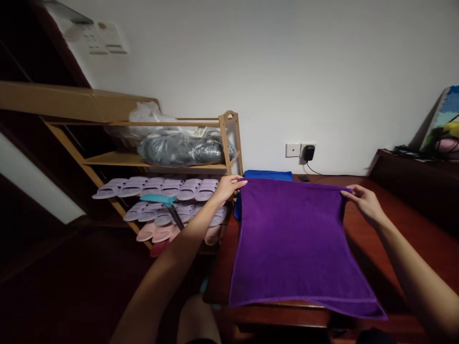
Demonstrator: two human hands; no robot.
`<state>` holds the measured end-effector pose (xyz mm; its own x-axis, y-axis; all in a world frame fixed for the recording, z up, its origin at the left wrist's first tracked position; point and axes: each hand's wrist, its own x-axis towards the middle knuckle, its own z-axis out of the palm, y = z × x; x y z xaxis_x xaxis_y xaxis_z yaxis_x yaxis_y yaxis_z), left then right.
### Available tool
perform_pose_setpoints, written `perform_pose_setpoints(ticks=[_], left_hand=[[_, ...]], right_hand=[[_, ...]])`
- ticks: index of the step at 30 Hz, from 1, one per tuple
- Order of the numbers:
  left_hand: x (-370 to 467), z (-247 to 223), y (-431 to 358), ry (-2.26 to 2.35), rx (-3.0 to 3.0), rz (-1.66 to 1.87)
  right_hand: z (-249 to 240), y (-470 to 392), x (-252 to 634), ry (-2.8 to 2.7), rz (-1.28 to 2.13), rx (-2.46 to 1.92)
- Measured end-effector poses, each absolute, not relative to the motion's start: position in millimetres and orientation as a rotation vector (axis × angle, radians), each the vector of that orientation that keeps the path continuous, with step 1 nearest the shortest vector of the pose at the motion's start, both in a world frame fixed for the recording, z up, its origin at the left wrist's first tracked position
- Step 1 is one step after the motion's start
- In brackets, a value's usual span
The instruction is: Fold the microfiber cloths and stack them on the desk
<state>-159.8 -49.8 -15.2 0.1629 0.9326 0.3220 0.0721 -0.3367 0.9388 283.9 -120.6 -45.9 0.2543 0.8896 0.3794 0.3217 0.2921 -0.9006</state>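
Observation:
A purple cloth [290, 239] is stretched out between my two hands above a dark red wooden table [380, 210]. My left hand [227, 187] pinches its upper left corner, and my right hand [362, 200] pinches the upper right one. The top edge runs nearly straight from hand to hand. Toward me the cloth hangs down, its lower edge reaching the table's front edge and its lower right corner flaring outward. Behind the top edge, a folded blue cloth [268, 175] shows in part.
On the left stands a wooden rack [229, 143] with rows of lilac slippers [165, 186] and plastic-wrapped bundles [182, 148]. A turquoise-topped handle [159, 198] rises before it. A black plug [309, 153] with a cord sits in the wall socket. A picture [444, 124] leans at far right.

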Motion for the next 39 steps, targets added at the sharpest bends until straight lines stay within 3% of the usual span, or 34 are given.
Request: perform_pose_setpoints(ticks=[10,20,27,32,39], left_hand=[[-184.1,39.8,-88.2,0.971,1.594,1.497],[-194.4,55.4,-105.0,0.951,1.571,1.579],[-204.8,57.5,-119.8,1.239,1.795,1.722],[-211.7,33.2,-150.1,1.272,1.562,1.403],[-228.8,-7.1,-184.4,1.231,1.256,1.230]], right_hand=[[3.6,-152.6,257.4,-1.285,0.621,-1.109],[30.9,-171.3,237.8,-1.281,0.742,-1.113],[27.1,-177.6,243.5,-1.403,0.476,-1.241],[-3.7,-186.3,244.6,-1.605,0.250,-1.366],[-29.6,-216.0,224.4,-1.319,0.963,-1.256]])
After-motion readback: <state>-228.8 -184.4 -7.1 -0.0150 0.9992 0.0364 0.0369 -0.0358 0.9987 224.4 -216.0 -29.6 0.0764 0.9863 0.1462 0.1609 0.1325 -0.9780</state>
